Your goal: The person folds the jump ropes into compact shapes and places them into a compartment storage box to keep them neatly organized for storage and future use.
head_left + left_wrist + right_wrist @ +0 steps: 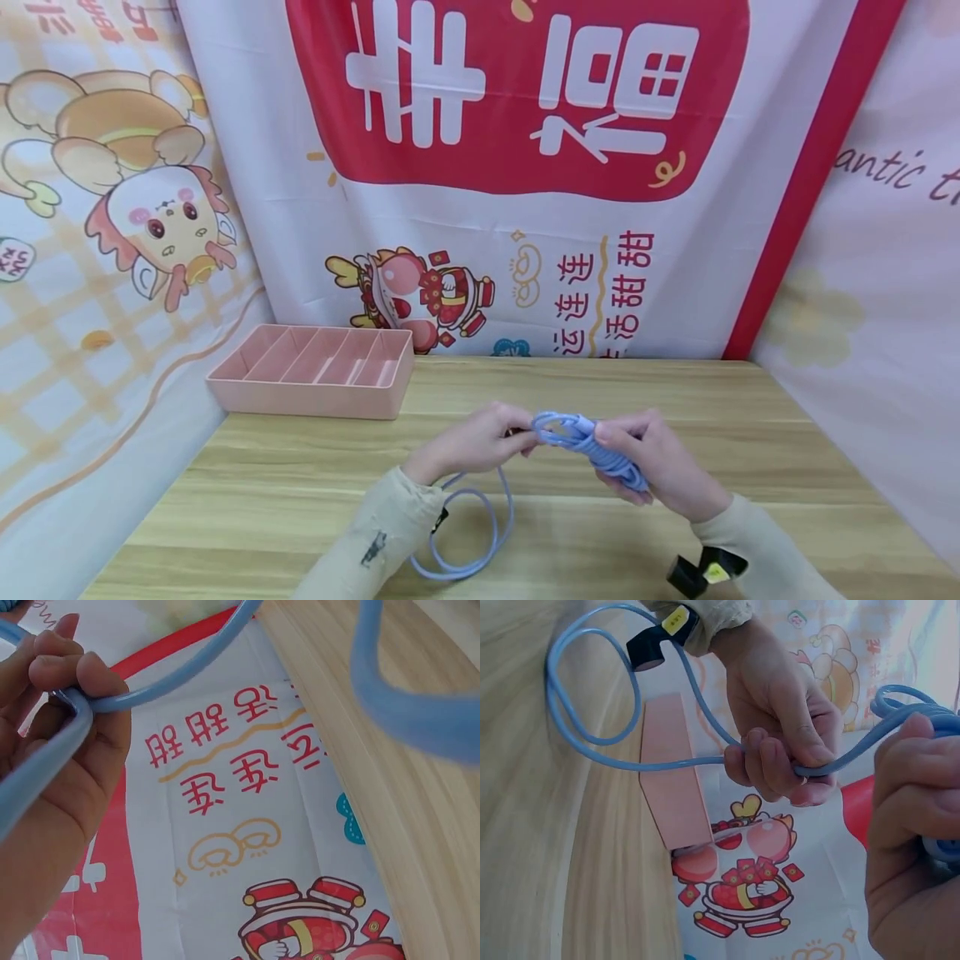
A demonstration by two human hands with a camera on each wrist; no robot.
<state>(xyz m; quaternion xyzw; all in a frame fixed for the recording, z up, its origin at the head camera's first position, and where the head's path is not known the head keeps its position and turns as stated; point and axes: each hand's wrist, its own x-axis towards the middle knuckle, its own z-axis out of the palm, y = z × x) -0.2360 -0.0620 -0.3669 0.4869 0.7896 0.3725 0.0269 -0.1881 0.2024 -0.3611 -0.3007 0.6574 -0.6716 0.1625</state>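
A light blue cable (611,462) is wound into a tight bundle, and my right hand (660,462) grips it with the thumb on top. Small loops stick out at the bundle's left end. My left hand (480,437) pinches the loose run of cable just left of those loops. In the right wrist view the left hand's fingers (761,761) curl round the cable, with a bend of it passing through them. A slack loop of the same cable (491,542) hangs below my left wrist, over the table. Part of the bundle is hidden behind the right hand's fingers.
A pink tray with several compartments (315,400) stands at the table's back left corner. The wood-grain table (750,450) is bounded by printed cloths at the back (450,212) and both sides. Each wrist wears a small black camera (690,575).
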